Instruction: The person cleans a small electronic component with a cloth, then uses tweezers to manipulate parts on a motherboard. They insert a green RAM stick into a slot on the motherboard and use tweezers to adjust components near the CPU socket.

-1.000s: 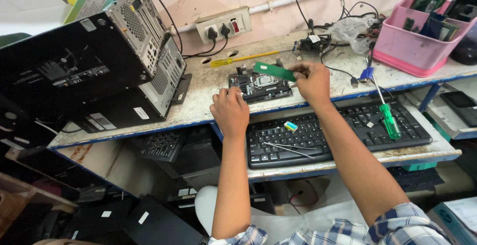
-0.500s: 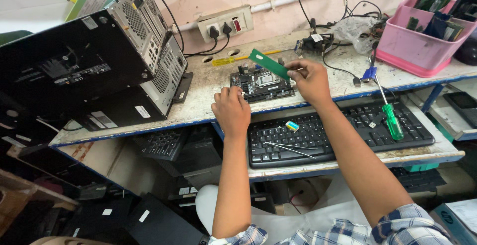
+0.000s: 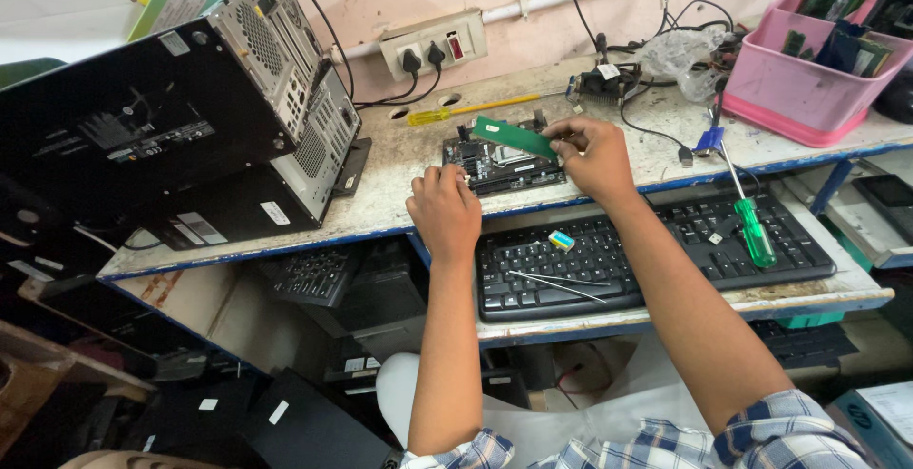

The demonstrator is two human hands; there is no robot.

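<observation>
A small black motherboard (image 3: 501,164) lies on the worn workbench (image 3: 399,160) near its front edge. My left hand (image 3: 444,212) rests on the bench with its fingertips against the board's left side. My right hand (image 3: 592,156) pinches a green memory stick (image 3: 514,138) by its right end and holds it tilted just above the board. Whether the stick touches the board I cannot tell.
A black computer tower (image 3: 181,127) lies on its side at the left. A black keyboard (image 3: 647,250) on the lower shelf carries tweezers (image 3: 556,283) and a green screwdriver (image 3: 751,222). A yellow screwdriver (image 3: 466,109), cables, a wall socket (image 3: 433,46) and a pink bin (image 3: 818,69) of parts line the back.
The green memory stick in my right hand has shifted slightly left and tilted over the motherboard. My left hand stays at the board's left edge.
</observation>
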